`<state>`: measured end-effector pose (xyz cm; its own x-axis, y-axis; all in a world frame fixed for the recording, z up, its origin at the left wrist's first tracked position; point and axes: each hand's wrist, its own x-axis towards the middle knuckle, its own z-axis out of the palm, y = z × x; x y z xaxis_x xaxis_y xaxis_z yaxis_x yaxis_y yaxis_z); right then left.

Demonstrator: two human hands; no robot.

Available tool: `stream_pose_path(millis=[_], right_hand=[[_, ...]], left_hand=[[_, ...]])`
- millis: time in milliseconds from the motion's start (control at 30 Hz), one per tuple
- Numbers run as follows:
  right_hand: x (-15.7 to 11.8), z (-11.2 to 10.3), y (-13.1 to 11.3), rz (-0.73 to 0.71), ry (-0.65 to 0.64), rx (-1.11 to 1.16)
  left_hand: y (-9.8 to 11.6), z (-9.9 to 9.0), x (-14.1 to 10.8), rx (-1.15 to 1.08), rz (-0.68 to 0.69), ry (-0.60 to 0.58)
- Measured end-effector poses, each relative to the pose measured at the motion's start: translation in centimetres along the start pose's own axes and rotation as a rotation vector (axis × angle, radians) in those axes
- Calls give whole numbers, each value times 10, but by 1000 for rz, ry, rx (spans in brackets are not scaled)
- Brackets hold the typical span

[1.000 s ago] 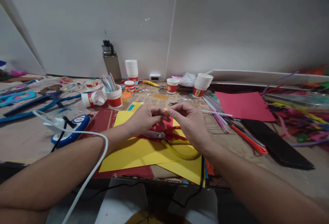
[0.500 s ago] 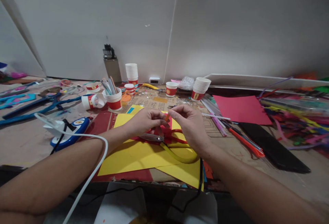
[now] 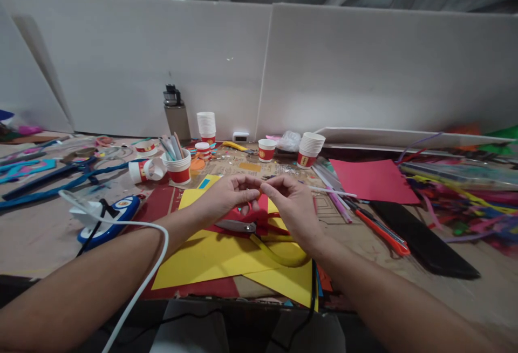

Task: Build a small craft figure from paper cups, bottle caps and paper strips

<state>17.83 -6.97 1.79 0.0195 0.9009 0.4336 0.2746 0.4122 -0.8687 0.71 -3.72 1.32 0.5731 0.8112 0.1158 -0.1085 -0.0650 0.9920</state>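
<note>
Fingertips of my left hand (image 3: 234, 195) and my right hand (image 3: 292, 206) meet above the middle of the work surface. Both hands are closed in a pinch around a small orange piece (image 3: 259, 191), mostly hidden by the fingers. Directly below them lie scissors (image 3: 238, 226) with red and yellow handles, partly covered by my right hand. Red paper (image 3: 262, 214) is under the scissors, on top of yellow sheets (image 3: 202, 258). A thin white stick (image 3: 334, 191) extends to the right from behind my right hand; its near end is hidden.
A white cable (image 3: 162, 250) crosses over my left forearm. Left stand a blue-white device (image 3: 128, 210) and a cup of pens (image 3: 178, 169). Right lie an orange cutter (image 3: 382, 231), a black case (image 3: 429, 242) and red paper (image 3: 372, 180). Stacked cups (image 3: 311, 149) stand behind.
The view has tilted up slightly, so the table sits lower. My fingertips have come together, and the orange piece that showed between them is now mostly covered.
</note>
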Motion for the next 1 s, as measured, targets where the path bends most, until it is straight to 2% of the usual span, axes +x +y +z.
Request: stream_pose_path(millis=[300, 467, 533, 600, 667, 833, 900, 1000], right_hand=[[-3, 3, 1, 0, -18, 10], [-4, 5, 1, -6, -19, 15], [-1, 4, -1, -6, -57, 43], [6, -3, -5, -15, -154, 55], [14, -16, -9, -32, -295, -31], [22, -49, -14, -29, -670, -581], [17, -52, -14, -47, -827, -725], [7, -46, -17, -67, -920, -819]], left_hand=[[-3, 3, 1, -31, -41, 74], [-6, 3, 1, -6, -50, 70], [-5, 2, 1, -3, -54, 73], [-4, 0, 2, -10, -53, 82], [-3, -4, 4, -35, -46, 116], [0, -23, 11, -109, -22, 256], [0, -31, 14, -119, -10, 301], [0, -41, 16, -134, -5, 369]])
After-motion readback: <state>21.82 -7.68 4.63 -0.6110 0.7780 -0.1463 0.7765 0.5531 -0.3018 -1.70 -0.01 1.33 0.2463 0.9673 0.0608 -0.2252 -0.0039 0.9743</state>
